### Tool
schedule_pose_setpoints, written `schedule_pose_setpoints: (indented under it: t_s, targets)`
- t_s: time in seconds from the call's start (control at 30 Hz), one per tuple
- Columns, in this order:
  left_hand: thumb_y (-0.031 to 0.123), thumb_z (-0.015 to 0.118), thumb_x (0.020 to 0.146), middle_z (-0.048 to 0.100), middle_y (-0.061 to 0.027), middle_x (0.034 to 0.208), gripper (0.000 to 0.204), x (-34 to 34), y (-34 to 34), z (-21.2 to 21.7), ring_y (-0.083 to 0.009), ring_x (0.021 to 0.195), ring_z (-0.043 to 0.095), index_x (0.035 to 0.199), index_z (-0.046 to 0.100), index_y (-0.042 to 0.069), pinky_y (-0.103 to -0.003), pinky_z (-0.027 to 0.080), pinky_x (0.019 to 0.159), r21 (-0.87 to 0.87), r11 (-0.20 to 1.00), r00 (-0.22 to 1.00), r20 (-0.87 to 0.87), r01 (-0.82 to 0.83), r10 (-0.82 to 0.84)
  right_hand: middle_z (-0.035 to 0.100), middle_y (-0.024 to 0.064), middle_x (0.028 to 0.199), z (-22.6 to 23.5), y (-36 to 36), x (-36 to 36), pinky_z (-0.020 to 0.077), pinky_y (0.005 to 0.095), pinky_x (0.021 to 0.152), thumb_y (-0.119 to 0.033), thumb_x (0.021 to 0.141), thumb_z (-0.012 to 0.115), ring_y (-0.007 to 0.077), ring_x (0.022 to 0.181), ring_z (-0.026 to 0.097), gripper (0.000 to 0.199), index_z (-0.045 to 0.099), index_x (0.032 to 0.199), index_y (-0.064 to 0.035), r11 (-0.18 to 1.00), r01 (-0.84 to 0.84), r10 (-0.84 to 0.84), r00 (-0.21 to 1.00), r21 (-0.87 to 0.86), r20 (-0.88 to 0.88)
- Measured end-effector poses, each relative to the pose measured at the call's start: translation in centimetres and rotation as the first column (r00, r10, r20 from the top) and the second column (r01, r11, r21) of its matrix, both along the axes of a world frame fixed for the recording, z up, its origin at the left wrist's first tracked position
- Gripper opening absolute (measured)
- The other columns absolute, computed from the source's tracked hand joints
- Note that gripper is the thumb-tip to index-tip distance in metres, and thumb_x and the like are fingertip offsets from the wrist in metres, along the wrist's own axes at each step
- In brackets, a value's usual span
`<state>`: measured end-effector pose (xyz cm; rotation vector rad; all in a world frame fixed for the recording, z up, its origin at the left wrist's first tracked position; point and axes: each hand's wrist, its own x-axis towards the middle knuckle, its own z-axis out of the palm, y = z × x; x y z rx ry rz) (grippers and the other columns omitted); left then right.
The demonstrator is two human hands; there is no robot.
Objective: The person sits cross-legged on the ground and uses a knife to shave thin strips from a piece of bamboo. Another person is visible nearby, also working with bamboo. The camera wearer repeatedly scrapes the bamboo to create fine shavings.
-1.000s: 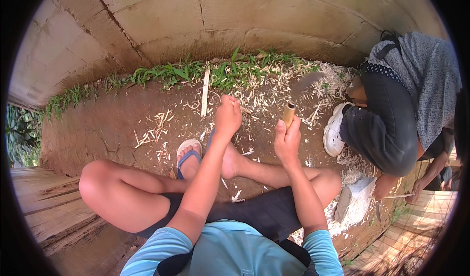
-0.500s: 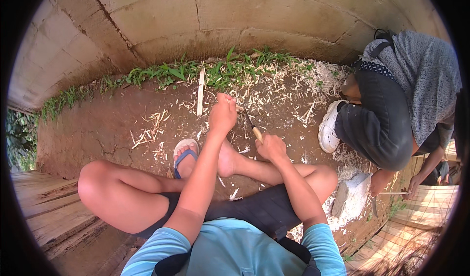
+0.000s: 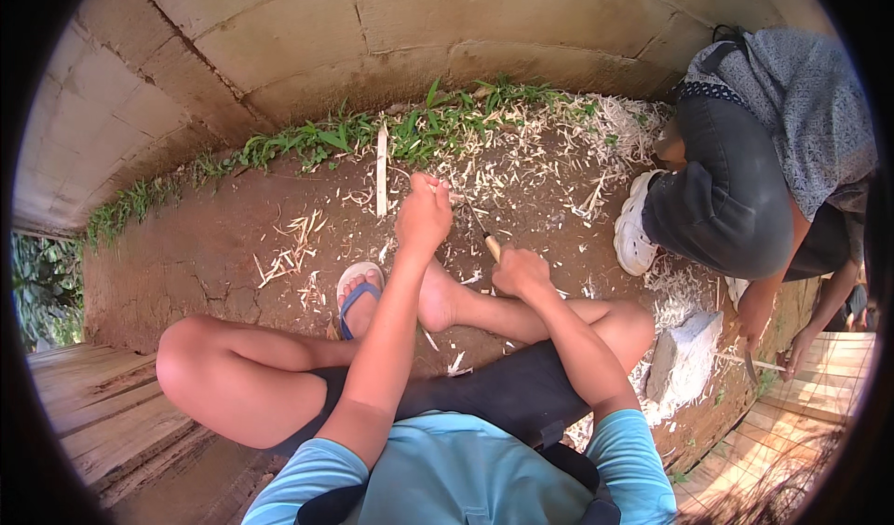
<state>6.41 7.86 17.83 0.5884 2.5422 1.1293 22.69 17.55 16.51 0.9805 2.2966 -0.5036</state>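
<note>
My left hand (image 3: 424, 218) is closed around a thin pale stick of bamboo, held upright over the dirt. Just to its right, my right hand (image 3: 521, 272) grips a knife (image 3: 482, 231) by its light wooden handle, and the dark blade slants up toward the stick near my left hand. Both hands hover above my bare right foot (image 3: 438, 297). My left foot wears a blue sandal (image 3: 357, 294).
Pale shavings (image 3: 521, 162) litter the brown dirt. A flat bamboo strip (image 3: 381, 169) lies by the grass along a concrete wall. At right a crouching person in dark trousers and white shoes (image 3: 633, 231) works. A white stone block (image 3: 684, 362) sits beside my right knee. Wooden boards lie lower left.
My right hand has dropped from a raised position and come left and down, bringing the knife blade against the stick. The left hand has stayed almost still.
</note>
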Motion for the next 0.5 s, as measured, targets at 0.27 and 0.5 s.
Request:
schedule_pose_setpoints:
  t_s: [0.27,0.5]
  targets:
    - [0.032,0.049,0.097,0.068,-0.0214,0.088,0.026,0.2,0.0,0.1,-0.0432,0.085,0.065,0.109,0.047,0.009,-0.053,0.049,0.075,0.018,1.000,0.999,0.045,-0.017,0.016,0.069,0.0213,0.095,2.2,0.9,-0.2,0.0524,0.0460,0.078,-0.032,0.088,0.058,0.0372,0.091,0.067,0.038,0.061,0.112,-0.0029,0.998,-0.014,0.026,0.984,0.069,-0.174]
    - [0.033,0.048,0.097,0.068,-0.0213,0.089,0.027,0.7,0.7,0.8,-0.0429,0.086,0.066,0.110,0.047,0.010,-0.053,0.050,0.075,-0.029,0.999,0.998,0.062,-0.018,0.019,0.064,0.0203,0.070,2.0,-0.6,-1.0,0.0477,0.0496,0.059,-0.032,0.095,0.053,0.0426,0.067,0.065,0.033,0.048,0.108,-0.0024,0.976,0.191,-0.144,0.189,-0.107,-0.971]
